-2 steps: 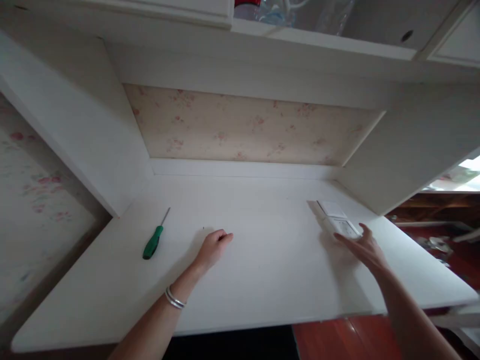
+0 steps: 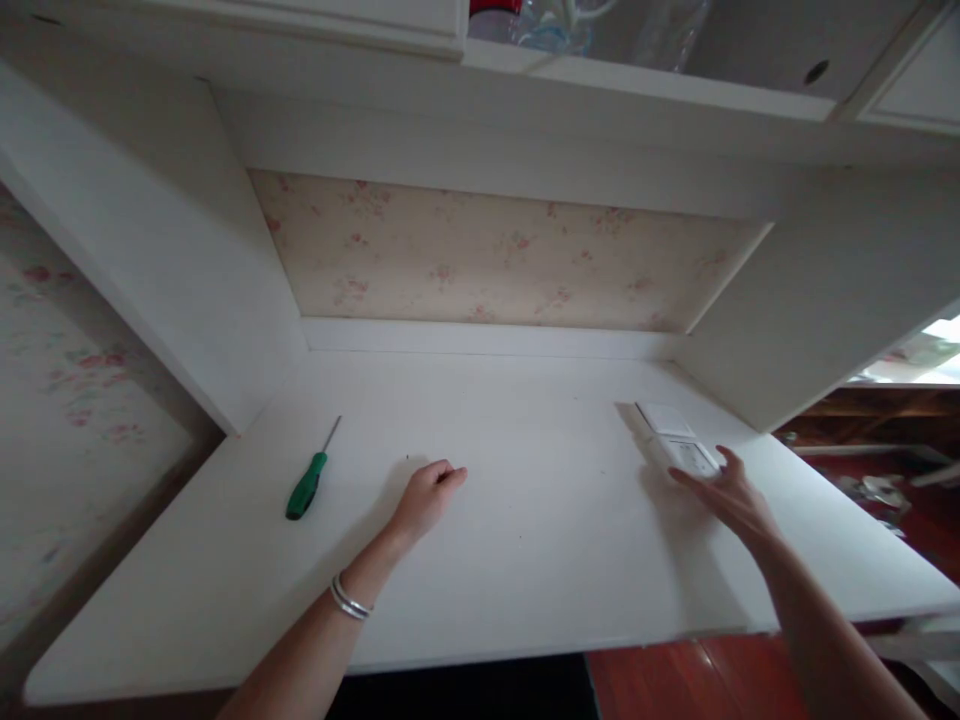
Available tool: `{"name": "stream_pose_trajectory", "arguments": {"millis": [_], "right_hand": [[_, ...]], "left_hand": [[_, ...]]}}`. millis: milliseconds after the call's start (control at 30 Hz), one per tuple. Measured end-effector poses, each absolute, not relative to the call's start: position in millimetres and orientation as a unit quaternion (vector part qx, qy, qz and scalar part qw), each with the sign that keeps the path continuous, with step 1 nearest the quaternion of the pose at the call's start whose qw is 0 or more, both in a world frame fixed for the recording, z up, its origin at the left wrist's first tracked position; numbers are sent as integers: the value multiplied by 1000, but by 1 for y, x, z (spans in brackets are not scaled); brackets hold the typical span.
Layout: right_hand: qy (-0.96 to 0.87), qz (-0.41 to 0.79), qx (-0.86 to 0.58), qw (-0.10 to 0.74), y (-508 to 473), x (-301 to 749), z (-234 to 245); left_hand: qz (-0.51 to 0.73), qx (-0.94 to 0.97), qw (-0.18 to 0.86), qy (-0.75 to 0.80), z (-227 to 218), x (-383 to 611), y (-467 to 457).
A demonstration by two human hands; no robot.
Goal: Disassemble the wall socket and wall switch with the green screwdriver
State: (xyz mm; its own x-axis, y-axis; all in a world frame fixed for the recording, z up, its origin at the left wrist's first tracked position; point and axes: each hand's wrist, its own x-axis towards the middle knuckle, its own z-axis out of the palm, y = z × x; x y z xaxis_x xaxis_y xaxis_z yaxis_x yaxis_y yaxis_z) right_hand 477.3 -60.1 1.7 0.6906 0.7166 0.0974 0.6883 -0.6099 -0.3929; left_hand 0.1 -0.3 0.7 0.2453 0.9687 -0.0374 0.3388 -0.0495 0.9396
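Observation:
My left hand [image 2: 427, 495] is closed above the white desktop, its thumb pressed against curled fingers. Anything inside it is hidden; a silver bangle [image 2: 349, 597] circles the wrist. On the right, my right hand [image 2: 731, 495] grips the near end of a white wall socket [image 2: 691, 457], thumb along the left side and a bent finger at the right. Just beyond the socket lies a flat white plate [image 2: 666, 419], touching or overlapping it; I cannot tell which. To the left of my left hand rests a screwdriver [image 2: 306, 487] with a green handle, its shaft pointing away.
The white desktop [image 2: 517, 400] has a back ledge and upright side panels [image 2: 750, 290]. Low above it hangs a shelf [image 2: 645, 85] holding clear plastic items and something red. A few dark specks dot the surface. Red flooring [image 2: 660, 680] shows below the front edge.

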Motion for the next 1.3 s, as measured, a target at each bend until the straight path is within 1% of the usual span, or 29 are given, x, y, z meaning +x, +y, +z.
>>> {"name": "stream_pose_trajectory", "arguments": {"millis": [100, 167, 300, 467, 633, 800, 900, 1100, 1300], "right_hand": [[-389, 72, -900, 185, -61, 474, 9], [-388, 62, -900, 189, -64, 463, 14], [-400, 50, -883, 239, -65, 419, 22], [-473, 102, -819, 308, -44, 329, 29], [-572, 162, -737, 323, -16, 229, 36], [-625, 214, -681, 315, -1, 159, 31], [-636, 230, -674, 297, 4, 138, 26], [-644, 237, -671, 280, 8, 132, 26], [-645, 207, -678, 286, 11, 134, 34]], "left_hand": [[340, 636, 465, 513, 2, 0, 0], [339, 636, 467, 513, 3, 1, 0], [340, 650, 454, 505, 2, 3, -1], [342, 699, 414, 472, -1, 6, -7], [355, 739, 346, 456, -6, 1, -8], [367, 734, 274, 500, -15, -15, 11], [383, 713, 266, 524, -18, -25, 23], [415, 685, 300, 518, -12, -33, 30], [404, 692, 274, 532, -9, -31, 28]]}}
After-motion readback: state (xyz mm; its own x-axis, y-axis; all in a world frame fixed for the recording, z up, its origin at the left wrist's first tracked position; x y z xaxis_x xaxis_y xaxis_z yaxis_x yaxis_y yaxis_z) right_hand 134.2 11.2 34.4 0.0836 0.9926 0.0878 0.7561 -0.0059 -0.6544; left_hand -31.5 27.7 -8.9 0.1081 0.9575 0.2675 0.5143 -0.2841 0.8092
